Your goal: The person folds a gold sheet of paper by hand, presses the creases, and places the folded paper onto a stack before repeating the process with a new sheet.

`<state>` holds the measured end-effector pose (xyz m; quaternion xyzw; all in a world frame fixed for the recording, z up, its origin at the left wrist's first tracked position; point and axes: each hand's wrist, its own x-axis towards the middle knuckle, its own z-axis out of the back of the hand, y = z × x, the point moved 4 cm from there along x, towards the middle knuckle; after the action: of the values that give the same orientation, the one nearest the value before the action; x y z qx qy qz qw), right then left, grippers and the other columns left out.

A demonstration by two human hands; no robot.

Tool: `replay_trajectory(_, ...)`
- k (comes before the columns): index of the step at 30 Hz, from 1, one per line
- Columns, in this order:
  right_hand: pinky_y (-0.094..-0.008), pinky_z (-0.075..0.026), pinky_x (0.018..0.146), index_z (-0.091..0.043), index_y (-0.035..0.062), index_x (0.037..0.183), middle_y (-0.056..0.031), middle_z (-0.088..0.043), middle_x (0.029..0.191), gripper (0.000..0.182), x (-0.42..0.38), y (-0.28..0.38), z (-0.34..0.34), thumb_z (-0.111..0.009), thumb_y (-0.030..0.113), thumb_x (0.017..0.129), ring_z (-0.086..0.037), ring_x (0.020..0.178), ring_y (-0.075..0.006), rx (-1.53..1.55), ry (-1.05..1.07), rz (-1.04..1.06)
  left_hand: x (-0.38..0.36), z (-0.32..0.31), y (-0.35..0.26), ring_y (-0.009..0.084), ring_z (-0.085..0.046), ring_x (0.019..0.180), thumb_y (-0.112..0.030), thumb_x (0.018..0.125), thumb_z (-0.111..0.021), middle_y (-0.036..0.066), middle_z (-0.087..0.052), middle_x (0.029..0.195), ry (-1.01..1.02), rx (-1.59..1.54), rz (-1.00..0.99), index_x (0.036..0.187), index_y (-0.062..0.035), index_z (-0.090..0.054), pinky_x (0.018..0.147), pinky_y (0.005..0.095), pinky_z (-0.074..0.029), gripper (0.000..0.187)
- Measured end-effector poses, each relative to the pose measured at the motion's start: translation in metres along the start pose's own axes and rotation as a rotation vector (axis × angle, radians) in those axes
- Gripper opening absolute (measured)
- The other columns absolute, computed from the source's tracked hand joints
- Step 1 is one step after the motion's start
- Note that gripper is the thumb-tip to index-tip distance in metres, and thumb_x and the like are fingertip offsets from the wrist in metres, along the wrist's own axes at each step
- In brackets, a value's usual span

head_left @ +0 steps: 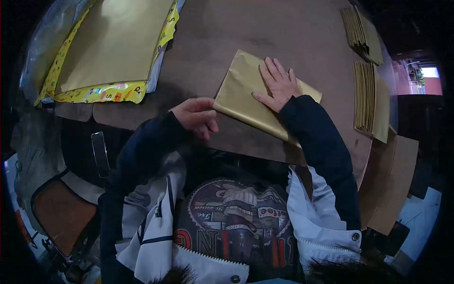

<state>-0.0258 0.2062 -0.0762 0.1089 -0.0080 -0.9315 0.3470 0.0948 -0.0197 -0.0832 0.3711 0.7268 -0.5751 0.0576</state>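
A folded sheet of gold paper (pixel 241 90) lies at a slant on the brown table (pixel 213 42), its long folded edge toward my body. My right hand (pixel 279 85) rests flat on top of it, fingers spread. At the sheet's left corner is my left hand (pixel 196 116), its thumb and index finger closed on that corner and the other fingers curled below.
A stack of large gold sheets (pixel 113 47) on yellow printed wrapping (pixel 109 93) lies at the upper left. Folded gold bundles (pixel 371 99) stand along the right edge, above a cardboard box (pixel 390 182). A brown chair (pixel 64 215) is at the lower left.
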Motion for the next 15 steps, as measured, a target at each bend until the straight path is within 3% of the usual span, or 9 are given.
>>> replay_trajectory(2,-0.0578,-0.01,0.11,-0.022,0.0072,0.146,-0.014,-0.009,0.155,0.085,0.0,0.001,0.002,-0.042,0.063,0.086,-0.006,0.143,-0.0303,0.006,0.006,-0.014,0.004,-0.009,-0.003,0.0096,-0.062,0.06,-0.023,0.096,-0.052,0.005,-0.065,0.083,0.052,-0.081,0.053,0.116,-0.0075,-0.053,0.054,0.0204,-0.049,0.026)
replay_trajectory(4,-0.0575,-0.01,0.111,-0.022,0.0072,0.146,-0.0139,-0.009,0.155,0.084,-0.001,0.003,0.001,-0.041,0.062,0.086,-0.007,0.143,-0.0302,0.017,0.023,-0.03,0.011,-0.008,-0.001,0.0098,-0.064,0.062,-0.02,0.095,-0.053,0.005,-0.065,0.087,-0.06,0.026,0.083,0.115,-0.0063,-0.054,0.054,0.0197,-0.049,0.024)
replay_trajectory(9,-0.057,-0.01,0.111,-0.023,0.0069,0.146,-0.0131,-0.01,0.155,0.08,0.001,0.0,-0.001,-0.038,0.06,0.089,-0.007,0.143,-0.0298,-0.007,-0.008,-0.033,0.02,-0.001,-0.007,0.0088,-0.063,0.064,-0.013,0.092,-0.058,0.004,-0.065,0.083,-0.178,0.133,0.055,0.1,-0.0029,-0.061,0.054,0.0198,-0.048,0.013)
replay_trajectory(11,-0.0567,-0.01,0.111,-0.023,0.0069,0.146,-0.0132,-0.01,0.155,0.08,0.001,0.0,-0.001,-0.038,0.061,0.089,-0.007,0.143,-0.0297,-0.008,-0.006,-0.041,0.022,0.003,-0.009,0.0081,-0.063,0.064,-0.01,0.091,-0.059,0.003,-0.064,0.081,-0.134,0.302,-0.083,0.094,-0.0024,-0.061,0.053,0.0193,-0.046,0.008)
replay_trajectory(15,-0.0564,-0.01,0.111,-0.022,0.009,0.147,-0.0114,-0.011,0.155,0.077,0.001,-0.003,-0.003,-0.035,0.06,0.09,-0.008,0.143,-0.0292,-0.017,-0.004,-0.045,0.027,0.002,-0.009,0.007,-0.062,0.07,-0.01,0.09,-0.061,0.003,-0.064,0.083,-0.091,0.315,-0.242,0.093,-0.0026,-0.061,0.057,0.0193,-0.046,0.008)
